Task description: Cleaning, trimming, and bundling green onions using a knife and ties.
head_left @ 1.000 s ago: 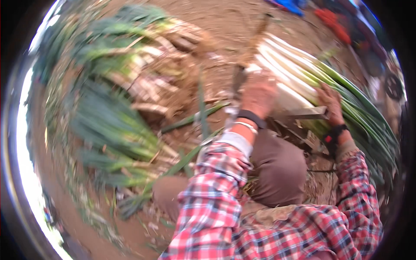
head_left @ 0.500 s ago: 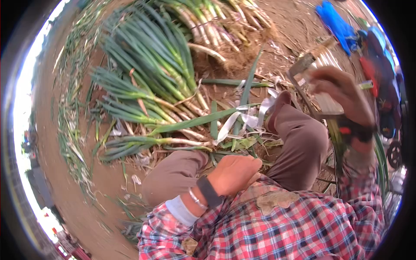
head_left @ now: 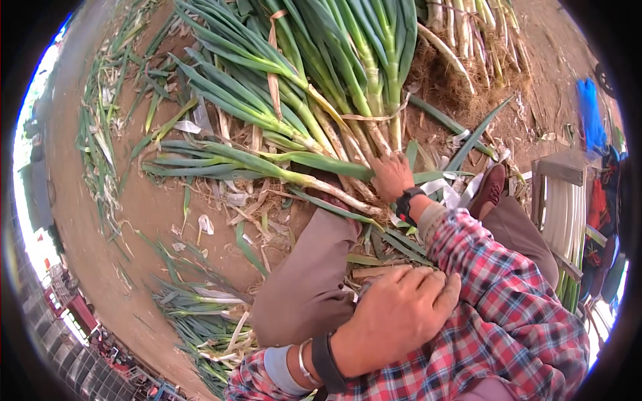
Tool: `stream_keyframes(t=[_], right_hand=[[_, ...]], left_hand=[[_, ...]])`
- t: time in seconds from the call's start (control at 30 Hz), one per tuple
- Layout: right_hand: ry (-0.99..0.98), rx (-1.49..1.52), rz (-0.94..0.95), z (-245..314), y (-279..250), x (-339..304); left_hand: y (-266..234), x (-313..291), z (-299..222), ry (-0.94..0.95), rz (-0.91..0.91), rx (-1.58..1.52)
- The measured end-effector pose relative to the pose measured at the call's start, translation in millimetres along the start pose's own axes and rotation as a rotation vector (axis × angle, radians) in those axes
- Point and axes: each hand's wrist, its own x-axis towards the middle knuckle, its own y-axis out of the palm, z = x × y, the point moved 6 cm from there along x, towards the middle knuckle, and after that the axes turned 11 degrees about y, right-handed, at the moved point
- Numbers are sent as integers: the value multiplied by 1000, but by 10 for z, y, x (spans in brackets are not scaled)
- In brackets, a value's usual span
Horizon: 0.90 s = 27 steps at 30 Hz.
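My right hand (head_left: 392,177) reaches in among the root ends of a pile of long green onions (head_left: 321,60), its fingers closing round a white stalk; the fingertips are partly hidden. Just in front of it lies a loose green onion (head_left: 267,168), its leaves pointing left. A pale tie (head_left: 378,118) binds part of the pile. Close to my body, my left hand (head_left: 394,317) rests over my lap with its fingers curled together. The inside of that hand is hidden.
Another bunch of onions (head_left: 478,33) with bushy roots lies at the far right. Beside my right knee stands a wooden frame with white strips (head_left: 563,207). More onions (head_left: 214,327) lie at the left near my left thigh. Trimmed leaves (head_left: 100,134) litter the soil. Blue material (head_left: 591,117) lies far right.
My right hand has come from the wooden frame at the right to the onion stalks in the middle. My left hand stays over my lap. The head view has turned.
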Motion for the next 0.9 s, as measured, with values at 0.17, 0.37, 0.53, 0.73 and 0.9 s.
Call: stream_keyframes(t=[0.17,0.37,0.53,0.73,0.9], right_hand=[[-263,172,103,618,186,-374],[-88,10,-36,1097,425,-66],[-282,854,53,1062,-126,-258],[-228,1113,233,700,-1405,-1192],[-317,1316,310,553,-1563,-2210]], left_hand=[[-168,-118,128,-4,-27,2],[-269,-241,245,-55,-119,-42],[-484,-366,361,-142,-178,-3],[-427,-707,787,-483,-602,-660],[-155,-935,1209,-557,-1027,-1467]])
